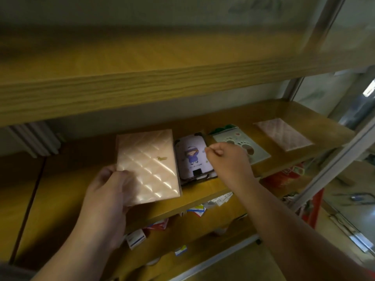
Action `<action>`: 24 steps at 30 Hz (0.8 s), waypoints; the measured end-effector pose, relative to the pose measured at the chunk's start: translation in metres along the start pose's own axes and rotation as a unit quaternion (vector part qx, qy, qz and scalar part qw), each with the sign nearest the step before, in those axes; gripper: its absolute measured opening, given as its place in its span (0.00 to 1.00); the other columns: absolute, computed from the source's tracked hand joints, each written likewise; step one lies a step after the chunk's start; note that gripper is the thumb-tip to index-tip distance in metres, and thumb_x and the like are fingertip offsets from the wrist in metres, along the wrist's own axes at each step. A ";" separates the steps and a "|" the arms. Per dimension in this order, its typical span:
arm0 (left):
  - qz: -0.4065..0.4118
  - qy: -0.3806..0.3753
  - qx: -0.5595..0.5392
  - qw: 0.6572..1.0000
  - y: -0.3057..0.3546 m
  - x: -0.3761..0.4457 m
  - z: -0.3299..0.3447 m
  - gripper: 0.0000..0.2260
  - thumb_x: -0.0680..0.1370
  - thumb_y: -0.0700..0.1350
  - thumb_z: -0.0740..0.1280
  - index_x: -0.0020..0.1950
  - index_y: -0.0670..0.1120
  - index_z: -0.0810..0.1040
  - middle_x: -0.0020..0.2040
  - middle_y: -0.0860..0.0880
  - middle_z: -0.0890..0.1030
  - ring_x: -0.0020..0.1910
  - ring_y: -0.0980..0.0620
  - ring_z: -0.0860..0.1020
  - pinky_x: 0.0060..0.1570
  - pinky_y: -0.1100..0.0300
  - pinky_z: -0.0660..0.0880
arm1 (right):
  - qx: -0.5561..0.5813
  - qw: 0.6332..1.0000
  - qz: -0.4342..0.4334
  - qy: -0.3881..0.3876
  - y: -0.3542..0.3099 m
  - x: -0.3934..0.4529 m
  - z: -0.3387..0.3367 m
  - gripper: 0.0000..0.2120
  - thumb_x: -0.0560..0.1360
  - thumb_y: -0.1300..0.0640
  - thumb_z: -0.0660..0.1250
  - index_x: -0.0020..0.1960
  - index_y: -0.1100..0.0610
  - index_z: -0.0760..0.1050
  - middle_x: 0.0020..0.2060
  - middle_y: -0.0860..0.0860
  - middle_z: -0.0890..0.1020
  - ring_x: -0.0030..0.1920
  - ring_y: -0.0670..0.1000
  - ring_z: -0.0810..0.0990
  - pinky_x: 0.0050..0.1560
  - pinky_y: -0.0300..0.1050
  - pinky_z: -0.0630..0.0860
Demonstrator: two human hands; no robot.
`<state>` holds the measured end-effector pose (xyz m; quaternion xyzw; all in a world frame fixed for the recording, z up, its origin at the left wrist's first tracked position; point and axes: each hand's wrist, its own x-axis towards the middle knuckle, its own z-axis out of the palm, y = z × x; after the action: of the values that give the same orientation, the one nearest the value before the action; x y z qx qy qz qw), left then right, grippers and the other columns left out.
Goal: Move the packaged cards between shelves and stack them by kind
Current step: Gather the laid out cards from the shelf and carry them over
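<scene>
Packaged cards lie in a row on the middle wooden shelf [203,197], so the sorting looks partly done. Farthest left is the quilted peach pack [148,165], the top of what may be a small stack, its near corner overhanging the shelf's front edge. Just right of it sits the purple cartoon-figure pack [191,157], on a dark stack of the same shape. Right again lies the green paw-print pack [241,142], and well right of that a pale pink quilted pack [283,133] lies alone near the shelf's far end. That pink one seems the same kind as the peach pack, so joining them may be left to do. On the shelf below, loose small packets [158,228] lie scattered and unsorted.

The left hand [109,189] reaches up from below and grips the peach pack at its lower left corner, thumb over the top face. The right hand [225,157] stretches across with its forearm low, fingers curled in a loose fist between the cartoon pack and the paw-print pack; whether it pinches anything cannot be told.
</scene>
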<state>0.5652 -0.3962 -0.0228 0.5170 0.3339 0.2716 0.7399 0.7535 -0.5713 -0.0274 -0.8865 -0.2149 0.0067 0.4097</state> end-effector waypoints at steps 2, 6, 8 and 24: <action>0.007 0.014 0.000 1.000 -0.001 0.000 0.007 0.07 0.79 0.42 0.67 0.46 0.53 0.80 0.37 0.52 0.85 0.32 0.57 0.84 0.31 0.60 0.76 | -0.010 0.999 -0.030 -0.021 0.007 0.002 0.001 0.12 0.78 0.46 0.65 0.37 0.46 0.75 0.27 0.41 0.79 0.27 0.42 0.77 0.28 0.39 0.72; -0.003 0.039 0.002 0.999 -0.004 -0.005 0.031 0.05 0.79 0.42 0.66 0.53 0.50 0.80 0.44 0.48 0.85 0.40 0.51 0.84 0.37 0.54 0.77 | -0.017 0.998 -0.057 -0.018 0.024 0.007 -0.013 0.12 0.77 0.45 0.66 0.57 0.48 0.80 0.38 0.40 0.76 0.38 0.40 0.76 0.38 0.40 0.73; -0.001 0.043 0.006 0.999 -0.006 -0.009 0.050 0.05 0.79 0.41 0.66 0.53 0.49 0.80 0.47 0.47 0.84 0.44 0.49 0.83 0.40 0.53 0.77 | -0.017 0.996 -0.083 -0.016 0.035 0.008 -0.029 0.16 0.77 0.47 0.67 0.62 0.51 0.79 0.46 0.42 0.77 0.46 0.42 0.78 0.47 0.44 0.78; -0.009 -0.018 0.019 1.000 -0.078 -0.016 0.289 0.12 0.78 0.40 0.68 0.62 0.48 0.77 0.49 0.46 0.87 0.41 0.52 0.86 0.31 0.61 0.78 | -0.153 0.979 -0.134 -0.016 0.190 0.052 -0.230 0.21 0.76 0.41 0.65 0.67 0.47 0.74 0.58 0.42 0.77 0.58 0.44 0.74 0.54 0.41 0.75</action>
<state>0.7841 -0.6014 -0.0228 0.5324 0.3302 0.2489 0.7387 0.9148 -0.8261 -0.0046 -0.9014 -0.3373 -0.0668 0.2632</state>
